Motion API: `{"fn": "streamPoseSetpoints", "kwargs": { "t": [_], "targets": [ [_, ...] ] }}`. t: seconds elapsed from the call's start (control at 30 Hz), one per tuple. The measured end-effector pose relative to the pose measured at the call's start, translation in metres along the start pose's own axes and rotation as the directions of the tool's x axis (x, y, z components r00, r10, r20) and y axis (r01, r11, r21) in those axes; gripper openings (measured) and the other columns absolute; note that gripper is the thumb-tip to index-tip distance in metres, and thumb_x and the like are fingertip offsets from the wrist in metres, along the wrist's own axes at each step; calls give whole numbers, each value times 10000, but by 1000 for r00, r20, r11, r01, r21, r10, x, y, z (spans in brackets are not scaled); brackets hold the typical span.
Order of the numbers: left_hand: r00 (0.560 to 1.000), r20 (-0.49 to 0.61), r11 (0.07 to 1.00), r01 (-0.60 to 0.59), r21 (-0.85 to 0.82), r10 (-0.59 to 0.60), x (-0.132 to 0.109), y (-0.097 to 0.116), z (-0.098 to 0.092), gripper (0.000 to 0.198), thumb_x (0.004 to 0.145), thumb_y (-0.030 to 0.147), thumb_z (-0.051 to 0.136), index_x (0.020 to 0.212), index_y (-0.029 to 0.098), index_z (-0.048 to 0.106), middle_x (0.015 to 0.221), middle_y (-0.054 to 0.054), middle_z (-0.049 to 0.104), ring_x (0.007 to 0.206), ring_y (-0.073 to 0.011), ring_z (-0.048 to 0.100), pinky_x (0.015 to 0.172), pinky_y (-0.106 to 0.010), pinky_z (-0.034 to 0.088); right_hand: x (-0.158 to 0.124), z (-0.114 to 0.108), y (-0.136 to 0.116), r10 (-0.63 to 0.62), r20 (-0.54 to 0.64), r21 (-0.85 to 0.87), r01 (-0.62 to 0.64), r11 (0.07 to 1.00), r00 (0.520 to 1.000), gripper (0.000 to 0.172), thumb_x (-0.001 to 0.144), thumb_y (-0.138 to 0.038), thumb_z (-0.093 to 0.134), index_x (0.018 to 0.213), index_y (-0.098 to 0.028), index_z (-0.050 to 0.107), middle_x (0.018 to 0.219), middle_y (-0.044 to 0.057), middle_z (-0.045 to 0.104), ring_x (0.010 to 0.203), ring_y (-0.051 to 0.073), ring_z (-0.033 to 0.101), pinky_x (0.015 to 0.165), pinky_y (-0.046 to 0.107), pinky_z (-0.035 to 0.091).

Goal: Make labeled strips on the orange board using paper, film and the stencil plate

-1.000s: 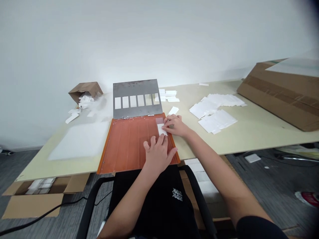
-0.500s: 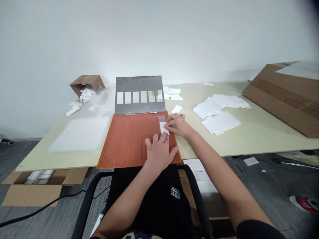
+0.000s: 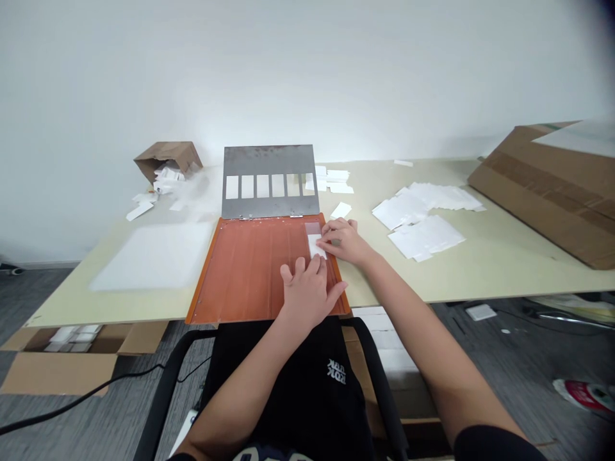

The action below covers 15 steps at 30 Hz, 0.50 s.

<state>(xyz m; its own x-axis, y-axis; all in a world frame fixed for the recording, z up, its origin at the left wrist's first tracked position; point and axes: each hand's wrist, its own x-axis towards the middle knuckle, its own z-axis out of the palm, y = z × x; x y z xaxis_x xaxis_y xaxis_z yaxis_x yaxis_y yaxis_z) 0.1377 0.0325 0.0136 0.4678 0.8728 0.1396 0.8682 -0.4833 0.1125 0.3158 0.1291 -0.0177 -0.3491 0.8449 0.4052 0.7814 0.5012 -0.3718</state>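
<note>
From the head camera, both hands were down on an orange tray (image 3: 245,269) that lay on the near edge of a pale table (image 3: 480,269). The left hand (image 3: 307,291) lay flat and open on the tray's right part, fingers spread, with its fingertips touching the near end of a white slip (image 3: 316,246). The slip sat lengthwise in the tray's rightmost lane, close to the far right corner, with a clear film patch (image 3: 312,228) just beyond it. The right hand (image 3: 346,240) came in from the tray's right edge, fingers curled, their tips on the slip's right side. Whether it pinched the slip or only pressed on it could not be told. A grey metal plate (image 3: 269,182) with a row of six oblong windows stood raised along the tray's far edge. On the table to the right lay fanned white sheets (image 3: 423,221), and beyond them a large cardboard box (image 3: 552,186). To the left lay a frosted sheet (image 3: 154,256), and behind it a small tipped carton (image 3: 168,157) with white slips spilling out. A loose slip (image 3: 341,210) lay just beyond the right hand. Nearest the camera stood a black chair back (image 3: 312,384) — and at the lower left, on the floor, an open floor box (image 3: 72,358).
</note>
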Motion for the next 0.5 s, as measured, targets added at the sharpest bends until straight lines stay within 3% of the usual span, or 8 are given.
{"fn": "streamPoseSetpoints", "kwargs": {
  "t": [0.5],
  "targets": [
    [1000,4,999,31,-23,-31,0,-1,1,644,979,597,252,1407,187,507,1430,-116,538,1175,-338,457,943,-581,374,0,3,4,-26,-30,4,26,1000,999,296,931,-418,581,757,-247,748,921,42,660,908,213,518,807,402,226]
  ]
}}
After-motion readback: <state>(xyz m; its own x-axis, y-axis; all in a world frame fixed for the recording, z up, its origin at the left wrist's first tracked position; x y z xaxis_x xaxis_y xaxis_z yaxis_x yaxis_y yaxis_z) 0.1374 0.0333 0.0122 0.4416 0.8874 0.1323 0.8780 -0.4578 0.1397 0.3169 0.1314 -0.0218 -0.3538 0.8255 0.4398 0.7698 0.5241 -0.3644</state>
